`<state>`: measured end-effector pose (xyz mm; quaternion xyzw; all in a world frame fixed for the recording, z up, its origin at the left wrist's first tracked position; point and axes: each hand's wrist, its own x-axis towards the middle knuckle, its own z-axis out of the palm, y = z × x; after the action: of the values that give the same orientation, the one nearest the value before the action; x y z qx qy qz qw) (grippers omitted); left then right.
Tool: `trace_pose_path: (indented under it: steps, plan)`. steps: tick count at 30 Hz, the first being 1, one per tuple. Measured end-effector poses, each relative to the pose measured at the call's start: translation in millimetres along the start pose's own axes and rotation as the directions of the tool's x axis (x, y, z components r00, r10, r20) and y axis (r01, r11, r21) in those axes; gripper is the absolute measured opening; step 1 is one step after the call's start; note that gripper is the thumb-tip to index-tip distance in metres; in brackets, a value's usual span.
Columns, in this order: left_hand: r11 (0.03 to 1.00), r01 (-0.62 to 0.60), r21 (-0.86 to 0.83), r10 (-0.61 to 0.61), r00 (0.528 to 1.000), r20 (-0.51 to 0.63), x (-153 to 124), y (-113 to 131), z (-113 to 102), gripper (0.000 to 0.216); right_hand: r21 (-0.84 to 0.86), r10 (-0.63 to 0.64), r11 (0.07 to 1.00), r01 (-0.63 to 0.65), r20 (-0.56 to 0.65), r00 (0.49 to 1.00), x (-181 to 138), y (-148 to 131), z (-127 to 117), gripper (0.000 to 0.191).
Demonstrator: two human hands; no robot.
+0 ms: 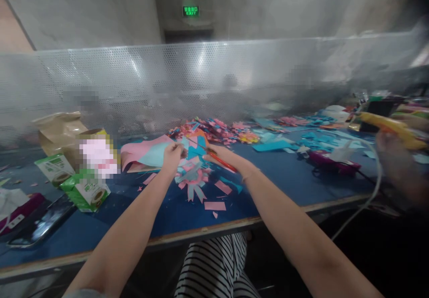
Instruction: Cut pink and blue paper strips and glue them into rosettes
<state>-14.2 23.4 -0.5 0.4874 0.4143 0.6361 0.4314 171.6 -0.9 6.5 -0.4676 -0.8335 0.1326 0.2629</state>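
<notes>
My left hand [172, 156] pinches a light blue strip of paper [187, 146] over the table. My right hand [231, 156] is closed round red-handled scissors [222, 162], whose blades point left toward the paper. Part of the paper is hidden by my fingers, and I cannot tell whether the blades touch it. Just below the hands lies a pink and pale blue paper flower [192, 179] with notched petals. Pink and light blue paper sheets [150, 153] lie to the left of my left hand. Small pink strips [215, 206] are scattered near the front edge.
Behind my hands sits a heap of colourful paper flowers [214, 128], against a perforated metal screen [140, 79]. Green-white boxes [86, 190], a brown paper bag [60, 130] and a phone [43, 222] stand or lie at left. At right, another person's blurred hand [389, 150] holds something yellow.
</notes>
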Motion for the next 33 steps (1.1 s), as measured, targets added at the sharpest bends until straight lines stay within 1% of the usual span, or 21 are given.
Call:
trace_pose_path:
  steps: [4, 7, 11, 14, 17, 19, 21, 23, 25, 27, 29, 31, 33]
  plan:
    - [0.998, -0.01, 0.055, 0.013, 0.999, -0.052, 0, 1, -2, 0.006, -0.018, -0.02, 1.0, 0.019, -0.029, 0.999, -1, 0, -3, 0.032]
    - [0.996, -0.019, 0.082, 0.023, 0.999, -0.049, 0, 1, -2, 0.008, -0.023, -0.015, 1.0, 0.014, -0.046, 0.999, -1, 1, -3, 0.031]
    - [0.997, -0.009, 0.072, 0.011, 1.0, -0.024, 1, 0, -2, 0.008, -0.018, -0.013, 1.0, 0.013, -0.006, 1.0, -2, 0, -3, 0.034]
    - [0.998, -0.013, 0.056, 0.015, 0.999, -0.033, 3, -2, -3, 0.009, -0.019, -0.008, 1.0, 0.008, 0.003, 1.0, -2, -1, -4, 0.035]
    - [0.998, -0.024, 0.05, 0.026, 0.999, -0.042, 6, -5, -4, 0.011, -0.009, -0.016, 1.0, 0.015, -0.033, 0.999, -3, 2, -5, 0.032]
    - [0.998, -0.034, 0.056, 0.035, 0.999, -0.025, 7, -5, -5, 0.012, -0.009, -0.016, 1.0, 0.016, -0.056, 0.998, -2, 6, -5, 0.031]
    - [0.997, -0.04, 0.065, 0.041, 0.999, -0.002, 6, -5, -4, 0.012, 0.005, 0.011, 1.0, -0.011, -0.1, 0.995, 1, 9, -4, 0.03]
    - [0.995, -0.042, 0.088, 0.039, 0.998, 0.04, 3, -4, -2, 0.011, 0.072, 0.055, 0.996, -0.044, -0.162, 0.985, 5, 13, -1, 0.029]
    - [0.988, -0.05, 0.148, 0.033, 0.993, 0.116, -1, -3, 1, 0.011, 0.221, 0.102, 0.974, -0.055, -0.208, 0.973, 10, 14, 2, 0.03]
    - [0.968, -0.07, 0.239, 0.019, 0.978, 0.209, -5, -4, 3, 0.011, 0.407, 0.143, 0.913, -0.036, -0.237, 0.961, 13, 13, 6, 0.033]
    - [0.943, -0.102, 0.316, 0.006, 0.957, 0.289, -9, -5, 5, 0.01, 0.554, 0.167, 0.832, 0.003, -0.255, 0.952, 16, 11, 8, 0.036]
    - [0.925, -0.125, 0.358, -0.002, 0.943, 0.334, -11, -7, 6, 0.008, 0.62, 0.16, 0.784, 0.035, -0.256, 0.953, 16, 8, 9, 0.038]
    - [0.91, -0.151, 0.386, 0.009, 0.938, 0.346, -13, -6, 6, 0.007, 0.63, 0.131, 0.775, 0.04, -0.222, 0.966, 14, 6, 8, 0.036]
